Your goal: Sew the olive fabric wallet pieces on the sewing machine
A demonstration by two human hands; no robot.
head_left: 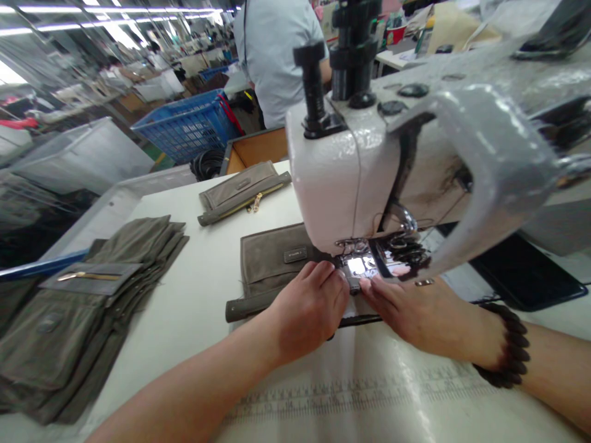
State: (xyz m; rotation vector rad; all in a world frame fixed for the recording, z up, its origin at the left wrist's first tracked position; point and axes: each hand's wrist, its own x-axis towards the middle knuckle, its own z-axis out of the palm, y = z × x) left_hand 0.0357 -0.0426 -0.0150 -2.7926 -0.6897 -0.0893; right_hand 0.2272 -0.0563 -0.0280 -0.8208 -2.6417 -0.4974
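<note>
My left hand [314, 304] is closed, its curled fingers pressing on an olive-brown fabric bag panel [265, 261] just left of the presser foot. That panel carries a small dark label [295, 255] and a rolled strip along its near edge. On the right side of the foot, my right hand [410, 311] holds the same work down, fingers close together and thumb hidden. The sewing machine [332, 178] stands over the fabric, and its lit needle area [356, 266] sits between my fingertips. The exact grip under the fingers is hidden.
A similar panel [242, 187] with gold zipper pulls [255, 203] lies farther back. Stacked olive pieces [83, 326] rest at left. A black phone-like slab [526, 271] lies at right. Beyond are a blue crate [184, 126] and a person in a light shirt [279, 55].
</note>
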